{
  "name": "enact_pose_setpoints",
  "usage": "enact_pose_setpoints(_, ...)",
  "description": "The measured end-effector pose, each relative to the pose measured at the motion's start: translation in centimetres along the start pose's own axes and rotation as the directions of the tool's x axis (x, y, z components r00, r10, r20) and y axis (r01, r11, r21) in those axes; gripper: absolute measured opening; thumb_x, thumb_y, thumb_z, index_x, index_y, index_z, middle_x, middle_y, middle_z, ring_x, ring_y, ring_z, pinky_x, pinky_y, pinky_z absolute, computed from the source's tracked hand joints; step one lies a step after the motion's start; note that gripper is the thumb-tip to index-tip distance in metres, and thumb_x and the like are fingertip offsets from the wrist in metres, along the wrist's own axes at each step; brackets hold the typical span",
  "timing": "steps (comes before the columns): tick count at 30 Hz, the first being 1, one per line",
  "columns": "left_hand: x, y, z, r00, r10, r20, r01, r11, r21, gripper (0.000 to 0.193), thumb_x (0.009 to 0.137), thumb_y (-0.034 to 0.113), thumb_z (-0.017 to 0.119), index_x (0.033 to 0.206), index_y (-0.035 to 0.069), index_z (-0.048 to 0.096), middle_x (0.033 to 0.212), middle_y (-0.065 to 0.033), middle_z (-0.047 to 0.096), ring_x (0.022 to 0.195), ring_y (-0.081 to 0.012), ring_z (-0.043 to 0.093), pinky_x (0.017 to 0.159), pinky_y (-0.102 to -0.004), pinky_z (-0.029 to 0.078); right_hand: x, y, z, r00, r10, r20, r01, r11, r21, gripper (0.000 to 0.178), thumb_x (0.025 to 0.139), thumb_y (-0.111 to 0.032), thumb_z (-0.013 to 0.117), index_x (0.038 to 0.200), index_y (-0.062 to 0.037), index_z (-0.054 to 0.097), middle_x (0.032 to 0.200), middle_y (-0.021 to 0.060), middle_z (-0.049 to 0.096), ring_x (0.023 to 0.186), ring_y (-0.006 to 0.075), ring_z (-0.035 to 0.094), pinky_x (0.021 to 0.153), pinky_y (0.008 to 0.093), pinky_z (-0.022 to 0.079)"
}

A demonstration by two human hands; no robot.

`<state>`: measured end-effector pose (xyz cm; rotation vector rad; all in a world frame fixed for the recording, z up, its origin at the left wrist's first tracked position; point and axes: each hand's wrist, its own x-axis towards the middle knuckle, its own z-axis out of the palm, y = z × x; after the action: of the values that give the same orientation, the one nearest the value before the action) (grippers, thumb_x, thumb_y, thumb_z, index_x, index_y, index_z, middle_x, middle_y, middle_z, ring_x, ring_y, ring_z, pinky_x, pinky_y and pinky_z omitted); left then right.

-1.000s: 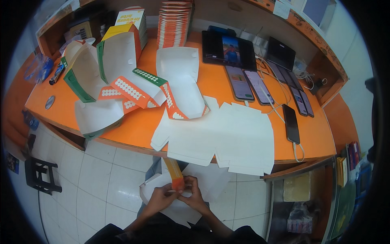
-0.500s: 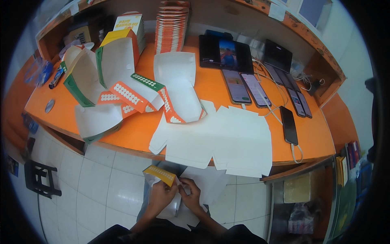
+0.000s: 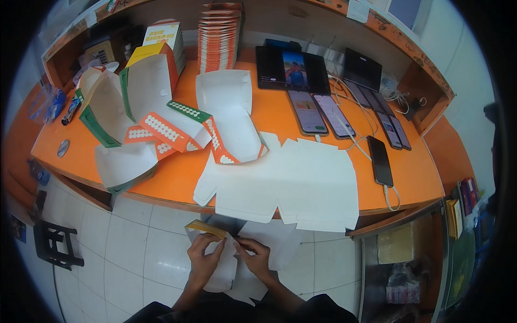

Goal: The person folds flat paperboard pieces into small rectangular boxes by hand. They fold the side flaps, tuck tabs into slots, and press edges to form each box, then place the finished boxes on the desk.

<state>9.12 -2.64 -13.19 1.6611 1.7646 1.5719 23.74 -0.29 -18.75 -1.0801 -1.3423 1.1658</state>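
Here's the yellow-edged carton [image 3: 222, 273], over the lap below the desk's front edge, with the left hand [image 3: 203, 257] gripping its upper wall, thumb against fingers! The right hand [image 3: 257, 258] bends its fingers at the corner, grip unclear, while beyond, flat white blanks [image 3: 285, 180] overhang the orange desk [image 3: 398, 188].

Illumination: moderate and even over the tabletop [image 3: 276, 110]; dim inside the lower-right shelf [image 3: 427, 245]. Glare: 1 pale patch on the floor [image 3: 167, 260]. Self-lit: tablet [image 3: 294, 72]. Distortion: straight edges bow toward the rim; all 4 corners fall to black. Fine detail: soft.
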Motion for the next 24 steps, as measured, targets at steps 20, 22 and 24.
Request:
enact_pose_setpoints(20,-1.6,-1.3,-0.9,0.912,-0.308,0.272,0.371,0.901,-0.224,0.009,0.076,-0.002,0.073,0.085,-0.002,0.069,0.084,-0.0097,0.068,0.085,-0.0160,0.066,0.075,-0.0263,0.050,0.0,-0.5,1.4,0.943,0.307,0.129,-0.332,0.890,0.312,0.014,0.084,-0.008,0.071,0.091,0.0033,0.068,0.094,0.0060,0.064,0.079,0.0096,0.059,0.068,0.0209,0.048)
enact_pose_setpoints(22,-2.0,-1.4,-0.9,0.923,-0.299,0.244,0.355,0.906,-0.230,0.009,0.076,-0.002,0.073,0.084,-0.002,0.068,0.086,-0.0094,0.068,0.085,-0.0152,0.066,0.075,-0.0264,0.051,0.0,-0.5,1.4,0.946,0.290,0.145,-0.319,0.912,0.259,0.013,0.084,-0.008,0.071,0.089,0.0032,0.068,0.090,0.0042,0.063,0.078,0.0090,0.059,0.069,0.0203,0.047)
enact_pose_setpoints(24,-2.3,-1.6,-0.9,0.926,-0.300,0.229,0.355,0.897,-0.264,0.010,0.076,-0.003,0.073,0.084,-0.003,0.068,0.088,-0.0098,0.067,0.086,-0.0153,0.065,0.076,-0.0265,0.051,0.0,-0.6,1.4,0.947,0.280,0.160,-0.311,0.926,0.216,0.013,0.084,-0.009,0.071,0.088,0.0034,0.068,0.088,0.0031,0.063,0.078,0.0087,0.059,0.070,0.0200,0.046)
